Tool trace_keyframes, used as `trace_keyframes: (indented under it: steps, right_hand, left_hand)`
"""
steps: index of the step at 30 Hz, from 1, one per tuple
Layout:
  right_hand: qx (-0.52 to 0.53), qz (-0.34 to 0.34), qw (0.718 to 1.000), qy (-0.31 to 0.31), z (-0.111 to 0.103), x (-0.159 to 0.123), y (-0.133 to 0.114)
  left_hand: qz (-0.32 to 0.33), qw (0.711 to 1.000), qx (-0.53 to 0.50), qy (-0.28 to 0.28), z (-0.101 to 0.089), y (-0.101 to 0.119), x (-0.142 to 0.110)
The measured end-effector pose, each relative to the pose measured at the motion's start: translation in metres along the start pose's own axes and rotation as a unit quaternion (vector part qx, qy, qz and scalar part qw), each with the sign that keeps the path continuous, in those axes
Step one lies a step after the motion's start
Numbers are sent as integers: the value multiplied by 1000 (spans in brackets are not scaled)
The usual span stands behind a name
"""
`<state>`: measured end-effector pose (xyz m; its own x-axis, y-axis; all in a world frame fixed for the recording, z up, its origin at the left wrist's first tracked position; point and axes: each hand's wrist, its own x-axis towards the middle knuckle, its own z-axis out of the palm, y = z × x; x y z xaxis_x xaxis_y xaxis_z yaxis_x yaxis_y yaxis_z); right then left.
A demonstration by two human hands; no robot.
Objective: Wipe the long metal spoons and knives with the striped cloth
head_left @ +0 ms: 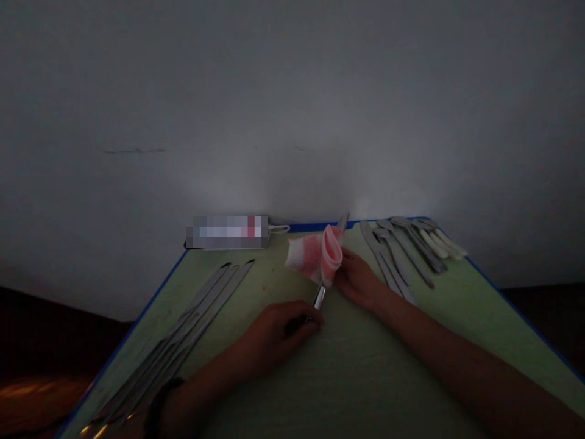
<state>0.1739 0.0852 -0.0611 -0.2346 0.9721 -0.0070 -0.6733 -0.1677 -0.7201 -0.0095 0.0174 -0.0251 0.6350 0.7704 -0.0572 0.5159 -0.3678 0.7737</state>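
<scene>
My left hand (292,326) pinches the handle end of a table knife (320,295), which points away from me and tilts up over the table. Around the knife's blade is a folded pink and white cloth (305,255). From the right, my right hand (354,274) grips this cloth against the blade, its fingers partly hidden behind the folds. The blade tip pokes out beyond the cloth at the far side.
Several long knives (205,308) lie side by side on the left of the green table (365,378). At the back right are several spoons and other cutlery (400,250). A pixelated box (228,232) with a white cable (280,229) stands by the wall (292,110).
</scene>
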Motion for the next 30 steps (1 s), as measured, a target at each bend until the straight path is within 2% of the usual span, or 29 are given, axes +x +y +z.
trace_keyframes:
  steps: [8, 12, 15, 19, 24, 27, 30]
  right_hand:
    - [-49, -14, 999, -1, 5, -8, -5]
    - [-74, 50, 996, -26, 9, -9, -7]
    - [-35, 95, 994, -52, 10, -7, -7]
    - [-1, 128, 988, -91, 6, -5, -7]
    - [-73, 121, 983, -115, 4, -10, -9]
    - [-90, 121, 983, -106, 6, -13, -10]
    - [-88, 81, 989, -85, 8, -13, -8]
  left_hand:
    - [13, 1000, -7, -19, -1, 2, 0]
    - [11, 1000, 2, -7, 0, 0, -1]
    - [14, 1000, -7, 27, 1, -2, -2]
    - [51, 998, 2, 38, 2, -3, -3]
    - [20, 999, 15, 37, 5, -5, -3]
    - [3, 998, -10, 66, 6, -4, -2]
    - [-16, 997, -27, 77, 4, -2, 0]
